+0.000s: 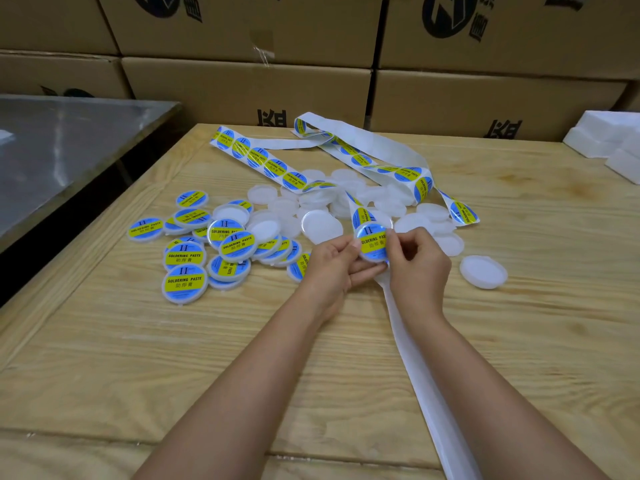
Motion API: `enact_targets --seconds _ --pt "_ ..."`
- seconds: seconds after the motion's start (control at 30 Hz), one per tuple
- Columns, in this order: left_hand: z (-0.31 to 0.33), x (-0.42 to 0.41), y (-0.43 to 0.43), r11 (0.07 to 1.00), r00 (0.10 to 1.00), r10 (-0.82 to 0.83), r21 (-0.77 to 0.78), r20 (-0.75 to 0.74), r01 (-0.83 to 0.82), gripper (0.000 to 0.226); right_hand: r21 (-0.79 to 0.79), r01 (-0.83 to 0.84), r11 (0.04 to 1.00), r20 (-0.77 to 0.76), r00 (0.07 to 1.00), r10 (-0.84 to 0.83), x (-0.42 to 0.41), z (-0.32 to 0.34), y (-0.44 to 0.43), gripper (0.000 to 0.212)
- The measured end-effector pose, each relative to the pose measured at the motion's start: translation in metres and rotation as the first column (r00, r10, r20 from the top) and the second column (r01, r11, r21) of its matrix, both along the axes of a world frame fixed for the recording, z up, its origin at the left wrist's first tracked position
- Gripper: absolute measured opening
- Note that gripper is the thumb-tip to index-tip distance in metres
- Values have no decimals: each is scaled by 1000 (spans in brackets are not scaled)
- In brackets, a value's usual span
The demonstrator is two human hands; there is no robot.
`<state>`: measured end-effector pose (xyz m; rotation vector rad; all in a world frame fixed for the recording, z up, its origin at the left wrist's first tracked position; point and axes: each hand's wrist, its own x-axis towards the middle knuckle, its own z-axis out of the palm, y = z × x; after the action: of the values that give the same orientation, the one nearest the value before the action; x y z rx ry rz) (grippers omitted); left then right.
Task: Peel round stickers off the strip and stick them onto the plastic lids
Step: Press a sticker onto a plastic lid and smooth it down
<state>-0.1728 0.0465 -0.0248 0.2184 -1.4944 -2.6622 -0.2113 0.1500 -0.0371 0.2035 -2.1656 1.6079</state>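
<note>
At mid-frame your left hand (334, 263) and right hand (417, 261) pinch opposite edges of a glossy round sticker (372, 244), blue with a yellow SOLDERING PASTE band. The strip (273, 168) loops above it over bare lids (320, 226); labelled lids (185, 284) lie centre left. All sits on a pale wooden table (121, 341), cardboard boxes (242, 88) stacked across the top

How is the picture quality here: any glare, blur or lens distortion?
Head view: soft, even light, only faint shadows under the left hand and right hand; a sheen on the sticker they hold and on the steel table; wide-angle bending curves the cardboard boxes; small print is blurred.
</note>
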Motion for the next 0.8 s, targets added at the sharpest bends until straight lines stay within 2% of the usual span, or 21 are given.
enact_targets --seconds 0.17,0.4,0.5,0.6,0.8 --pt "1 5 0 988 994 -106 -114 -19 103 26 -73 71 995 97 993 -64 -3 0 4 35" --pt "-3 5 3 977 995 -99 -191 -33 91 27 -56 65 996 167 984 -54 -5 0 2 43" --pt "-3 4 1 981 995 -80 -183 -66 67 25 -88 -24 996 174 984 39 -5 -3 -1 42" --pt "-2 4 -3 983 994 -32 -182 -102 13 24 -194 -155 969 206 959 195 -3 -7 -5 49" --pt "0 3 -13 1000 997 15 -24 -75 -16 24 -182 -266 947 107 952 288 -6 -9 -2 41"
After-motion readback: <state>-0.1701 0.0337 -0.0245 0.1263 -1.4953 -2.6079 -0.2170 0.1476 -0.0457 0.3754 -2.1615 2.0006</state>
